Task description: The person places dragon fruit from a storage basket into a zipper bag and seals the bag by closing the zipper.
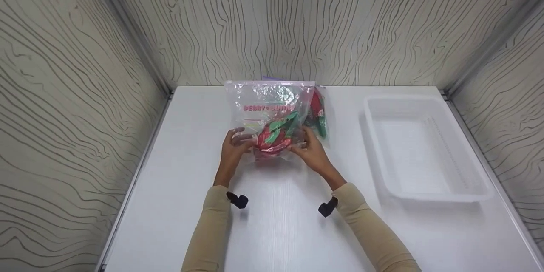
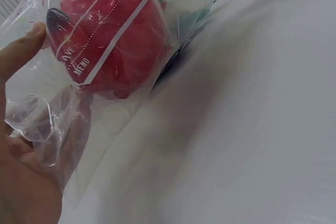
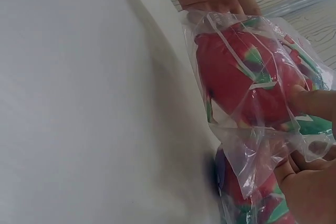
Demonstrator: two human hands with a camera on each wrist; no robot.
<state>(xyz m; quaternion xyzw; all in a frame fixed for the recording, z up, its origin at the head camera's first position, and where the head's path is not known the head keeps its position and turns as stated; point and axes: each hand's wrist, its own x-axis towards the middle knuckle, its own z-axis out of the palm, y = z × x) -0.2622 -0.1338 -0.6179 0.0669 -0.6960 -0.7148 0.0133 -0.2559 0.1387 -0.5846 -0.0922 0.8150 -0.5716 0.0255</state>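
Note:
A clear zip bag (image 1: 250, 97) with pink lettering is held up by both hands, its slider edge toward the back wall. Inside sits a folded red and green bundle (image 1: 272, 136), shiny and soft-looking; in the left wrist view it bulges red against the plastic. My left hand (image 1: 233, 146) grips the bag's lower left corner, thumb in front and fingers behind. On the opposite side my right hand (image 1: 312, 153) pinches the lower right corner with its thumb over the front. The right wrist view shows the bag's bottom edge raised above the table, casting a shadow.
Behind the held bag, partly hidden by it, lies a second clear bag (image 1: 326, 136) with red and green contents. A white plastic tray (image 1: 433, 197) stands at the right of the white table (image 1: 170, 204). Wood-patterned walls (image 1: 289, 25) enclose the back and sides.

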